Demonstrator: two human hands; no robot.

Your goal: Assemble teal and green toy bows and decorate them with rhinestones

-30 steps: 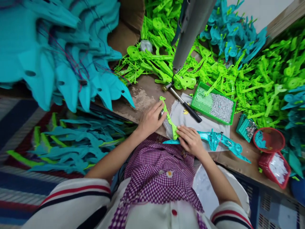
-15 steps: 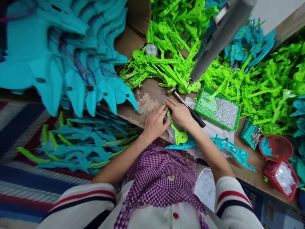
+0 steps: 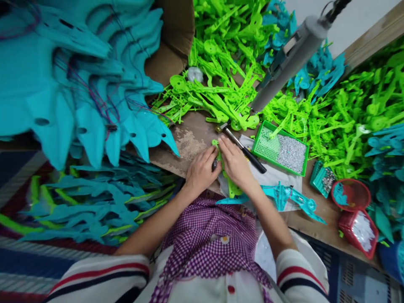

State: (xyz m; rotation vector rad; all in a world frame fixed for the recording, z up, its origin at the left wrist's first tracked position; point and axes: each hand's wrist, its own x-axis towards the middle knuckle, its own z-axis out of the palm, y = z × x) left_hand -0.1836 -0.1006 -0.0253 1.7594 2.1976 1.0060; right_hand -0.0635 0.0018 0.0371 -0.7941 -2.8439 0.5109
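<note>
Close together at the front of the workbench, both hands are on a long bright-green plastic part [image 3: 232, 189]. Its narrow tip shows above my fingers, and its wider end points toward the apron. My left hand [image 3: 201, 170] is closed at the part's left side, with a small dark, shiny item [image 3: 215, 163] by its thumb; what that is I cannot make out. My right hand [image 3: 234, 163] presses its fingers together along the part, covering the middle. Just beyond lies a hammer [image 3: 243, 147] with a black handle. A turquoise plastic assembly [image 3: 282, 194] lies beside my right forearm.
A grey electric screwdriver [image 3: 284, 67] hangs over heaped green parts [image 3: 221, 80]. Right of the hammer, a green basket [image 3: 258, 148] holds small silver pieces. Red containers [image 3: 351, 206] stand farther right. Large turquoise shells [image 3: 57, 113] overhang the left, above piled turquoise pieces [image 3: 104, 198].
The camera view has shifted, so the bench items sit a little farther left. Both hands remain on the green part, and the right fingers lie straighter along it.
</note>
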